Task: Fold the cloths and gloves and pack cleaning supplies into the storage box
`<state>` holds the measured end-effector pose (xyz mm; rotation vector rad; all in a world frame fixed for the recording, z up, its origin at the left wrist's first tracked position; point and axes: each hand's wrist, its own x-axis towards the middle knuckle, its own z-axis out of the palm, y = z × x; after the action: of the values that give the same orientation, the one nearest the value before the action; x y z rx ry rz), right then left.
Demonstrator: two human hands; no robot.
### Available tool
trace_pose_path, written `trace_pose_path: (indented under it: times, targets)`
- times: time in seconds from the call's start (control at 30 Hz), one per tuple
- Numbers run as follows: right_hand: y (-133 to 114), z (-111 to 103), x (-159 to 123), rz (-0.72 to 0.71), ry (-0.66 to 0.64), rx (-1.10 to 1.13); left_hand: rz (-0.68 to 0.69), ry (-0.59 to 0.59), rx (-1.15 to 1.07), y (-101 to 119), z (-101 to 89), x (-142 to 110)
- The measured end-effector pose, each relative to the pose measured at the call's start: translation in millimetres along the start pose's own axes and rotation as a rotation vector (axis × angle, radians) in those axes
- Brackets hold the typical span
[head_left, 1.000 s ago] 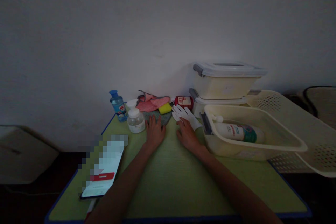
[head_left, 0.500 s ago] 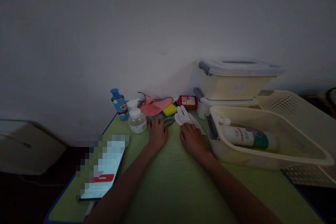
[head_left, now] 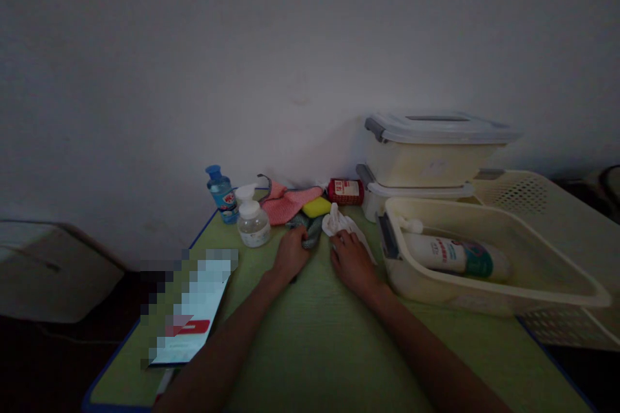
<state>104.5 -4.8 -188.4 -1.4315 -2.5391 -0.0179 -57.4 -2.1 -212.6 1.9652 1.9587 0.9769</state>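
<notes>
My left hand [head_left: 289, 253] is closed round a grey-green cloth [head_left: 310, 230] on the green table [head_left: 310, 335]. My right hand [head_left: 352, 262] is closed on white gloves [head_left: 338, 222], which are bunched up under its fingers. Both hands rest near the back of the table, side by side. A yellow sponge [head_left: 316, 207] and a pink cloth [head_left: 289, 203] lie just behind them.
A blue bottle [head_left: 221, 193] and a clear pump bottle [head_left: 252, 222] stand at the back left. A red jar [head_left: 345, 191] lies by the wall. Stacked lidded boxes [head_left: 431, 155], a cream basin [head_left: 489, 290] with a lotion bottle [head_left: 453, 255], a basket [head_left: 557, 213]. A phone [head_left: 188, 310] lies left.
Both hands went from lying flat to curled: the left has gathered the grey-green cloth, the right has bunched the white gloves. The camera shifted slightly.
</notes>
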Motion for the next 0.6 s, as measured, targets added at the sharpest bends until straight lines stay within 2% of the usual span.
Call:
trace_pose_path:
  times: [0.3, 0.6]
  targets:
    - [0.6, 2.1, -1.3, 0.005, 0.001, -0.001, 0.001, 0.045, -0.252, 6.7, 0.1, -1.8]
    - [0.9, 2.1, -1.7, 0.005, 0.004, -0.011, 0.012, 0.080, -0.514, 3.2, -5.1, 0.8]
